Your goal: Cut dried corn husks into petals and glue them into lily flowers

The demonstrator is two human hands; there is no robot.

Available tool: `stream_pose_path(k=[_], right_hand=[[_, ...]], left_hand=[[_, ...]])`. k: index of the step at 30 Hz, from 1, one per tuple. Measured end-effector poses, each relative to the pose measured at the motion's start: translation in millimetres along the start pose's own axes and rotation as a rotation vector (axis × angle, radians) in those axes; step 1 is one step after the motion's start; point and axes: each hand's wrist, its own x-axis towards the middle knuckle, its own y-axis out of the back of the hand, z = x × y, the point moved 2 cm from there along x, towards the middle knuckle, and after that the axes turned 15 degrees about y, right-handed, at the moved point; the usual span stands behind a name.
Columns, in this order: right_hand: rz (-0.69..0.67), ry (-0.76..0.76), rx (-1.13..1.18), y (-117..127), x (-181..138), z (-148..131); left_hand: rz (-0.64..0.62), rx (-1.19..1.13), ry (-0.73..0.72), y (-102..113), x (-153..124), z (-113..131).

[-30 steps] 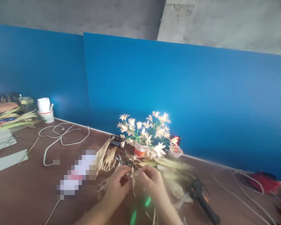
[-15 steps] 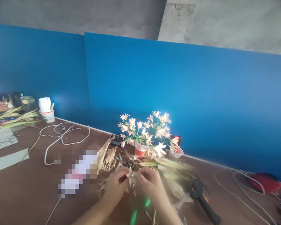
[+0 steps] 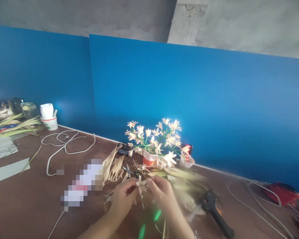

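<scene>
A small cream flower [image 3: 141, 186] with pointed petals, apparently of dried husk, is between my two hands. My left hand [image 3: 124, 194] is closed, its thumb and fingertips pinching the flower from the left. On the other side, my right hand [image 3: 159, 191] pinches a petal at the flower's edge. Scissors [image 3: 127, 170] lie just beyond my left fingers, their handles partly hidden. Past them stands an orange and white paper cup [image 3: 149, 158] with a bunch of similar flowers [image 3: 154, 136] on green stems. Dried husks [image 3: 113, 166] lie left of the cup.
A black glue gun [image 3: 216, 212] lies to the right, near pale husks [image 3: 186, 186]. White cables [image 3: 67, 142] loop across the brown table [image 3: 40, 202]. A pixelated power strip-like shape [image 3: 82, 184] sits left. A blue partition [image 3: 189, 93] closes off the back.
The flower has turned so its petals face me more openly, and my right fingertips have shifted slightly on it. A co-worker's hand at the far left has moved lower.
</scene>
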Motion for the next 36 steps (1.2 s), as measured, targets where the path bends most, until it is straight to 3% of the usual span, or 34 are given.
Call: stream_pose_path(k=[7, 14, 36], right_hand=[[-0.190, -0.216, 0.110, -12, -4, -18], [-0.077, -0.303, 0.297, -27, -14, -19], [-0.078, -0.263, 0.414, -32, -13, -10]], left_hand=[[0.148, 0.074, -0.014, 6, 0, 1], [0.173, 0.137, -0.168, 6, -4, 4], [0.185, 0.042, -0.129, 5, -4, 6]])
